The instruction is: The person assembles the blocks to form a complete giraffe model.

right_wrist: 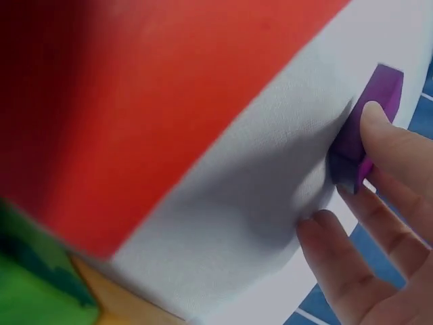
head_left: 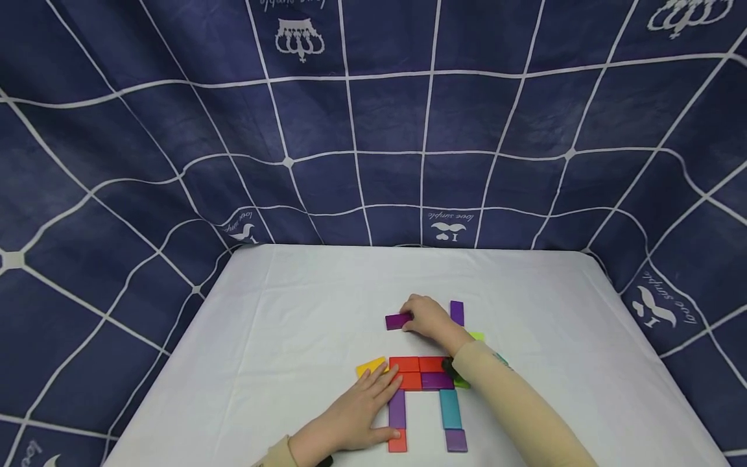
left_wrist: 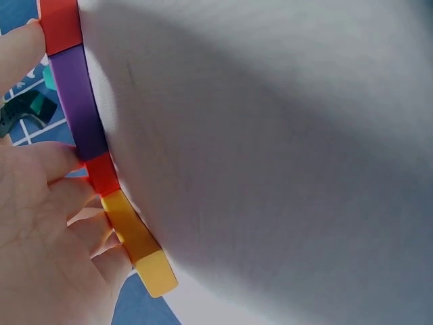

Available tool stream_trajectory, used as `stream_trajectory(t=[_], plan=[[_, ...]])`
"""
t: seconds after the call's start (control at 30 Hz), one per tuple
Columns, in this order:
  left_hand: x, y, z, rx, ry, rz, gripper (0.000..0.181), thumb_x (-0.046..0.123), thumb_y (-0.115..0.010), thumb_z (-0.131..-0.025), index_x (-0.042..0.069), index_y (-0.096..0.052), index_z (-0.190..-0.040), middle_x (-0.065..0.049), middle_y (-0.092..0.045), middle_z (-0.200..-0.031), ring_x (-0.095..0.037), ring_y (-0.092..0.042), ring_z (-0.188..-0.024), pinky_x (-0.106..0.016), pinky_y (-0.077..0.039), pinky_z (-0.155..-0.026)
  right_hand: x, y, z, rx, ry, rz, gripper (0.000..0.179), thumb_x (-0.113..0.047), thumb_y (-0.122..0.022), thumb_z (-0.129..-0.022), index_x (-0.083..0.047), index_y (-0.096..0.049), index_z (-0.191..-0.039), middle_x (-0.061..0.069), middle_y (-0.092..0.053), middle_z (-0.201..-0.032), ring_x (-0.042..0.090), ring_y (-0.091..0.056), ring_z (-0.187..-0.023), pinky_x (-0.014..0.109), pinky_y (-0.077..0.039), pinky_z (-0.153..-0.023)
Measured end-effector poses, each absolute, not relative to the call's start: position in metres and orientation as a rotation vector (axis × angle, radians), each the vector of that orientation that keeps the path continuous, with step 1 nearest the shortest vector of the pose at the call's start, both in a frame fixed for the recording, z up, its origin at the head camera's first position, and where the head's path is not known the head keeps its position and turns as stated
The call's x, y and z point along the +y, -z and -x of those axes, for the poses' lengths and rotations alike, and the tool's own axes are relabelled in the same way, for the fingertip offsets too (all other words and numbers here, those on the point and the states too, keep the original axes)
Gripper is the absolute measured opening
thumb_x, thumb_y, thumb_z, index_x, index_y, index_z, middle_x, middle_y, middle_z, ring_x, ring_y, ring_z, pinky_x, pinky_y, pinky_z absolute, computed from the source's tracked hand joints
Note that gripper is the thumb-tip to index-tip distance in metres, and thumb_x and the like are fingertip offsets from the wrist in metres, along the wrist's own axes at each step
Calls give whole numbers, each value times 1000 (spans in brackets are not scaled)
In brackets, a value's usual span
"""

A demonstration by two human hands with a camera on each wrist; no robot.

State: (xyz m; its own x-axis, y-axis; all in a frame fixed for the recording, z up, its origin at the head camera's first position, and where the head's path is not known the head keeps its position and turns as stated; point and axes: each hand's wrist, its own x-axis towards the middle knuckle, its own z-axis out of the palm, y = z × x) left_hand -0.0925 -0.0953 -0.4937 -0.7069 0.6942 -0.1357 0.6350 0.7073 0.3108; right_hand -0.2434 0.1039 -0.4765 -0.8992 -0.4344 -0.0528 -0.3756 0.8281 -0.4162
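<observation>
At the far middle of the table, my right hand pinches a flat dark purple block by its right end. In the right wrist view the thumb lies on top of this purple block, close over the white cloth. My left hand rests with fairly straight fingers along the left side of a flat block figure. Its fingertips touch red blocks and lie near a slanted yellow block; the thumb reaches a lower red block. Between them runs a lighter purple block.
The figure also has a purple block, a teal block with a purple one below, and a green block. A violet block and a lime block lie behind my right forearm. Blue checked cloth surrounds the table.
</observation>
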Motion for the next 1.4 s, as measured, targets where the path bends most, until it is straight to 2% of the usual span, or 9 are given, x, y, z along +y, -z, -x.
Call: stream_trajectory(t=[0.13, 0.37, 0.67, 0.97, 1.27, 1.4], plan=[[-95, 493, 90, 2692, -344, -1079, 85, 68, -44, -93, 12, -30, -156, -6, -24, -164, -31, -21, -151, -49, -31, -118, 103, 477, 241, 2893, 577, 620, 27, -17, -84, -77, -6, -74, -100, 5, -70, -96, 21, -63, -88, 40, -53, -92], [-96, 491, 89, 2728, -317, -1107, 85, 67, -45, -93, 10, -32, -155, -8, -27, -163, -32, -24, -150, -48, -32, -118, 115, 469, 250, 2927, 600, 531, 24, -16, -84, -74, -6, -70, -89, 5, -68, -84, 17, -56, -74, 36, -53, -77], [-98, 495, 89, 2696, -344, -1091, 86, 69, -42, -93, 11, -28, -156, -6, -23, -164, -31, -21, -151, -50, -31, -118, 164, 442, 273, 2934, 890, 28, 39, -26, -76, -83, 5, -65, -104, 19, -69, -96, 26, -61, -78, 36, -56, -73], [-98, 499, 89, 2726, -330, -1132, 86, 69, -40, -94, 11, -29, -156, -7, -25, -164, -32, -23, -151, -48, -33, -117, 212, 449, 279, 2873, 823, -358, 42, -29, -70, -85, 11, -63, -97, 22, -65, -88, 27, -54, -73, 32, -48, -61], [-99, 498, 90, 2698, -336, -1107, 86, 70, -39, -93, 13, -26, -157, -4, -22, -165, -29, -20, -152, -47, -31, -118, 219, 469, 277, 2825, 692, -347, 50, -25, -66, -89, 19, -57, -112, 30, -64, -99, 32, -57, -80, 43, -56, -79], [-100, 498, 91, 2694, -332, -1106, 86, 70, -39, -93, 13, -26, -157, -3, -20, -165, -28, -19, -152, -48, -30, -119, 218, 472, 281, 2875, 638, -208, 57, -27, -65, -93, 18, -50, -125, 35, -62, -113, 40, -61, -95, 50, -53, -93]])
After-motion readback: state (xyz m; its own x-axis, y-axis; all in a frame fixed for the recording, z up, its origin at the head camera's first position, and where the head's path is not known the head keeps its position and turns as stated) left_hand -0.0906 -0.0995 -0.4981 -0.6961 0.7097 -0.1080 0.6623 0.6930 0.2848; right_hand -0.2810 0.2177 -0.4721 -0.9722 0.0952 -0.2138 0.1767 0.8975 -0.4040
